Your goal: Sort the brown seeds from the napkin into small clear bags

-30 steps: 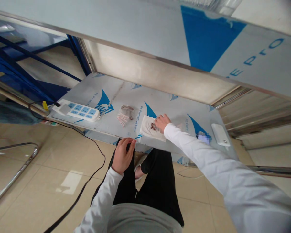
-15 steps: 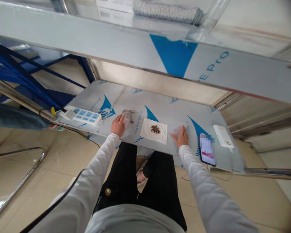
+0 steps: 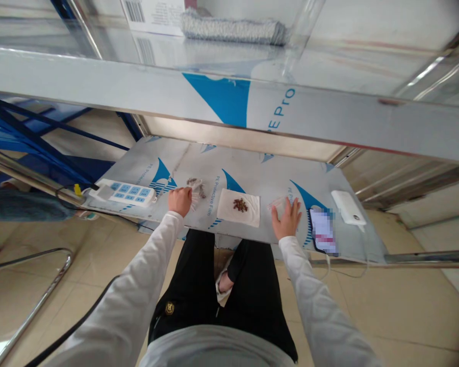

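My left hand is closed, with its fingers pinched on the near left edge of a clear plastic bag that has some dark bits in it. My right hand lies with fingers spread over a second small clear plastic bag, partly covering it. Between both hands a white paper napkin rests flat on the shelf, and a small pile of brown dried pieces sits on it. Neither hand touches the napkin.
A power strip lies at the left of the metal shelf. To the right are a phone and a white power bank with a cable. An upper shelf crosses above, holding a box and a rolled grey cloth.
My left hand has gone from loosely extended fingers to a closed pinch, and the bag beside it looks bunched up. My right hand's fingers have spread wider over the other bag. The view has shifted.
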Demonstrator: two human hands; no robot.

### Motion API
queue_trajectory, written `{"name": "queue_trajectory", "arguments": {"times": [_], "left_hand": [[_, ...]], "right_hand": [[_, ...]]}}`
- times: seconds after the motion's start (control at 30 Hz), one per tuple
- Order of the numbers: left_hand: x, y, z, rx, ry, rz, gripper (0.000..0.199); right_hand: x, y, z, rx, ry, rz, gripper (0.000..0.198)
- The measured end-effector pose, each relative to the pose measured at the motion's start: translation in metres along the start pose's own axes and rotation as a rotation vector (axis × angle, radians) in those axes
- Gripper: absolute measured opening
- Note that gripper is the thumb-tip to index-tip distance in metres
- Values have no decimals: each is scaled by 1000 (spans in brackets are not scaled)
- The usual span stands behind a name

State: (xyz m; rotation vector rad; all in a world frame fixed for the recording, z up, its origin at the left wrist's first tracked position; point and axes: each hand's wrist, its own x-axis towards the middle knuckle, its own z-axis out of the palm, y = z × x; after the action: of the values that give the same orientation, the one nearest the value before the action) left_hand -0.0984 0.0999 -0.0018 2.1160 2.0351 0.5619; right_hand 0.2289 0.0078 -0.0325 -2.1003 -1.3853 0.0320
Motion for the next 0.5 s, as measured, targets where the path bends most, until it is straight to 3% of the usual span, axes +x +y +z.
{"name": "queue_trajectory", "arguments": {"times": [0.07, 0.13, 0.27, 0.33, 0.43, 0.5], "left_hand": [[-18, 16, -13, -56, 40, -45, 29], [-44, 37, -20, -340, 92, -130, 25], [-98, 80, -16, -828, -67, -200, 31], [-116, 92, -10, -938, -118, -201, 29], [-130, 97, -6, -930, -182, -148, 25], [-133, 95, -8, -899, -233, -103, 23]], "right_hand": [[-20, -27, -13, 207, 52, -83, 51], [-44, -60, -23, 442, 7, -118, 35], [-81, -111, -25, 738, -173, -73, 24], [-90, -120, -22, 813, -253, 20, 25], [-95, -114, -22, 890, -348, 162, 29], [-95, -106, -26, 862, -374, 170, 31]]}}
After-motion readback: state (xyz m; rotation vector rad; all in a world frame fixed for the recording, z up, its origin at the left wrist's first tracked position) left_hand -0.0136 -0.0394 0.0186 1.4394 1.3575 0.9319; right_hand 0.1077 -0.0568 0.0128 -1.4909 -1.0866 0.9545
